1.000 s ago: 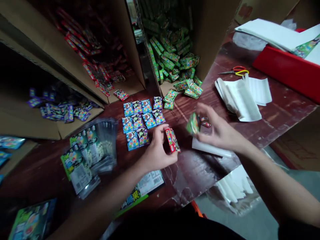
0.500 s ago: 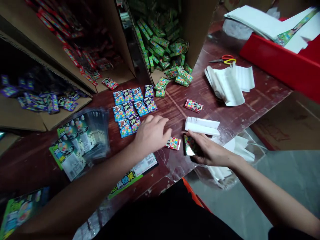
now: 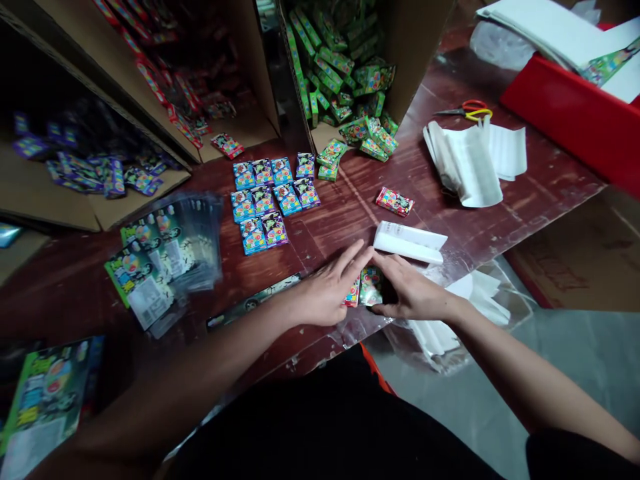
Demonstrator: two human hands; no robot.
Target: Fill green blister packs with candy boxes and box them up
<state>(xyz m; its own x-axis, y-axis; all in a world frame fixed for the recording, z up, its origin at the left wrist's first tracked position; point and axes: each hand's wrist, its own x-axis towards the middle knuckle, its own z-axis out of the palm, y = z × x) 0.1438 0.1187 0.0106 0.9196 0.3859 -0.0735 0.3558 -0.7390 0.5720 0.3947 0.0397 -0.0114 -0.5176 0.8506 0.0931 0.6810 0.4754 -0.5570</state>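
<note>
Near the table's front edge, my two hands close in on a pair of small candy boxes lying side by side. My left hand (image 3: 330, 288) curls over the red candy box (image 3: 353, 293), partly covering it. From the other side, my right hand (image 3: 413, 287) arches round the green candy box (image 3: 371, 285), thumb at its near edge and fingers at its far edge. The fingertips of both hands meet above the boxes. Just beyond my right hand is a folded white paper strip (image 3: 411, 242), and another red box (image 3: 395, 201) lies farther back.
Blue (image 3: 254, 235) and purple boxes (image 3: 274, 228) lie in rows to the left. Cartons hold green (image 3: 327, 67), red (image 3: 187, 100) and purple boxes (image 3: 83, 167). Printed plastic bags (image 3: 165, 250) fan out at left. Scissors (image 3: 467, 110), white papers (image 3: 470, 163) and a red bin (image 3: 575, 113) are at right.
My left hand has moved right to meet my right hand, and the red and green boxes are now side by side. The printed sheet under my left forearm is less visible. The view has shifted slightly.
</note>
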